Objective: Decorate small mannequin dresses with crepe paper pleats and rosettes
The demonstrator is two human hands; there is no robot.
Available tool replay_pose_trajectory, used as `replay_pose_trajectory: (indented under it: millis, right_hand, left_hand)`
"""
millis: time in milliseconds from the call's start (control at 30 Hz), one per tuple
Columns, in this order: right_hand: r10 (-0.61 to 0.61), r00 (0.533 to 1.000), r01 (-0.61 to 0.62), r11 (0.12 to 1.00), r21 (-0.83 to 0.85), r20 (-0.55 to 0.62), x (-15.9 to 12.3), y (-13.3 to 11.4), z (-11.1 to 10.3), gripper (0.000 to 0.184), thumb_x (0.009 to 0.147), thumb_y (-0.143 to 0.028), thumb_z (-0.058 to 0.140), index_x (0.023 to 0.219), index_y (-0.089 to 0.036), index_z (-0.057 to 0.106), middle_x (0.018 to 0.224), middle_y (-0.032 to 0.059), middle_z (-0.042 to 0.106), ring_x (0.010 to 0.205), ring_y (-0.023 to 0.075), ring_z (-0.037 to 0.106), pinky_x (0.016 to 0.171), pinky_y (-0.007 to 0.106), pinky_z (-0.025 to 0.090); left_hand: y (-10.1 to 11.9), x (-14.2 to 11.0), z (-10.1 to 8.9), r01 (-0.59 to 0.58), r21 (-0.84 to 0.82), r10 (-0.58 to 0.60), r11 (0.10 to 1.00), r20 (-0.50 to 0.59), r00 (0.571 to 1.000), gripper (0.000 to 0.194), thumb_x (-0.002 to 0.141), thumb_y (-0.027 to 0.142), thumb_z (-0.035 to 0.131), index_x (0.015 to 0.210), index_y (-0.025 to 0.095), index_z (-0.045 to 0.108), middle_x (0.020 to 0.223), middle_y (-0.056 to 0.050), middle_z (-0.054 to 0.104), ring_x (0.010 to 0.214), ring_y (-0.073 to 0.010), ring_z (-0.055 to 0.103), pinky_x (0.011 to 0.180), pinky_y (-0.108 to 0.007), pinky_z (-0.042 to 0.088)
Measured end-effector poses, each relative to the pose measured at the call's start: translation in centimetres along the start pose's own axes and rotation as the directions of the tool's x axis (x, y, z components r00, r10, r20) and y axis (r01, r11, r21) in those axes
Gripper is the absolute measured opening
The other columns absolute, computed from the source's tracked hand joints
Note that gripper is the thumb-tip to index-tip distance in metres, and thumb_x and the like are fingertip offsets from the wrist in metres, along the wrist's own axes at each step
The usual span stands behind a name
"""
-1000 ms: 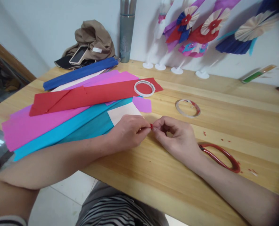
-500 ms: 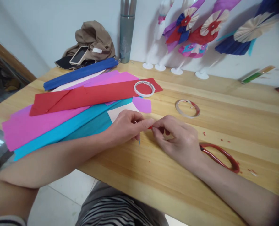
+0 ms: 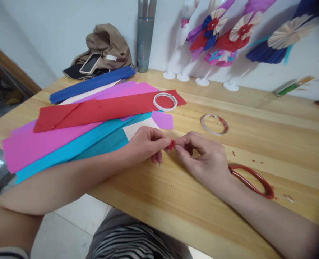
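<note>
Red ruffled piece (image 3: 171, 145), above the table (image 3: 151, 194), contact unclear; pinched between the fingertips of left hand (image 3: 148, 142) and right hand (image 3: 202, 153). Frilled edge in plain view now, half a second ago mostly behind the left thumb; seemingly better exposed for working. Around: coloured paper strips (image 3: 95, 113) beside the left arm, reaching close to the fingers; red-handled tool (image 3: 268, 190) beside the right wrist, head hidden, possibly in its way; white ring (image 3: 154, 102) atop the strips, second ring (image 3: 215, 133) beyond the right hand; tiny red scraps (image 3: 233, 154) nearby.
</note>
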State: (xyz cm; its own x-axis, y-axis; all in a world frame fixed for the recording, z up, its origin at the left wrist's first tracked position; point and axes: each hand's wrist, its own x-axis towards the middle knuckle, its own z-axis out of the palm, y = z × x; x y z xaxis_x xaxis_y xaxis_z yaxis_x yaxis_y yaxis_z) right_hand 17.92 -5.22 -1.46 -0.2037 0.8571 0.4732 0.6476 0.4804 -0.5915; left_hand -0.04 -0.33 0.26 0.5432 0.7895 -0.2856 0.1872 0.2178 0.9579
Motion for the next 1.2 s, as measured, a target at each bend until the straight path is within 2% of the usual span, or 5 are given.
replay_pose_trajectory:
  millis: [200, 367, 733, 867, 1200]
  right_hand:
    - [-0.057, 0.998, 0.057, 0.998, -0.015, -0.004, -0.2, 0.38, 0.23, 0.019, 0.09, -0.012, 0.059, 0.077, -0.024, 0.063, 0.067, 0.0022, 0.063, 0.057, 0.0161, 0.058, 0.053, 0.03, 0.044]
    - [-0.119, 0.993, 0.118, 0.993, -0.022, -0.027, -0.35, 0.5, 0.52, 0.016, 0.092, -0.011, 0.059, 0.082, -0.023, 0.066, 0.067, 0.0019, 0.062, 0.058, 0.0159, 0.059, 0.053, 0.029, 0.044]
    - [0.168, 0.985, -0.169, 0.95, 0.261, 0.025, 0.16, 0.32, 0.16, 0.008, 0.088, -0.027, 0.065, 0.096, -0.024, 0.068, 0.076, 0.0033, 0.069, 0.061, 0.0182, 0.063, 0.054, 0.032, 0.05]
    - [0.221, 0.972, -0.236, 0.927, 0.292, 0.084, 0.22, 0.51, 0.35, 0.008, 0.087, -0.03, 0.067, 0.082, -0.024, 0.066, 0.066, 0.0013, 0.067, 0.056, 0.0165, 0.059, 0.05, 0.03, 0.047]
    - [0.139, 0.99, -0.138, 0.979, 0.148, 0.008, 0.06, 0.31, 0.18, 0.015, 0.085, -0.021, 0.065, 0.072, -0.025, 0.059, 0.06, -0.0012, 0.06, 0.053, 0.0155, 0.054, 0.051, 0.03, 0.044]
  left_hand:
    - [-0.35, -0.25, 0.16, -0.079, 0.101, 0.083, 0.992, -0.027, 0.996, 0.018, 0.079, 0.027, 0.075, 0.07, 0.013, 0.068, 0.048, 0.003, 0.06, 0.045, -0.0084, 0.058, 0.045, -0.016, 0.043]
    - [-0.21, -0.17, 0.45, -0.043, 0.125, 0.051, 0.991, -0.061, 0.997, 0.021, 0.082, 0.009, 0.062, 0.06, 0.013, 0.064, 0.044, 0.004, 0.057, 0.042, -0.0067, 0.056, 0.045, -0.015, 0.043]
    - [0.16, -0.05, 0.19, -0.02, -0.029, 0.019, 0.999, -0.032, 0.999, 0.021, 0.084, 0.008, 0.058, 0.065, 0.013, 0.064, 0.043, 0.003, 0.059, 0.038, -0.0071, 0.056, 0.043, -0.015, 0.045]
    - [0.0, -0.05, 0.3, -0.046, -0.029, 0.046, 0.999, -0.005, 0.999, 0.02, 0.085, 0.009, 0.058, 0.066, 0.013, 0.063, 0.043, 0.004, 0.058, 0.038, -0.0069, 0.055, 0.043, -0.015, 0.045]
    - [0.04, -0.31, 0.49, -0.054, 0.09, 0.059, 0.994, -0.057, 0.997, 0.019, 0.087, 0.009, 0.055, 0.071, 0.012, 0.066, 0.044, 0.005, 0.057, 0.04, -0.0071, 0.057, 0.044, -0.014, 0.046]
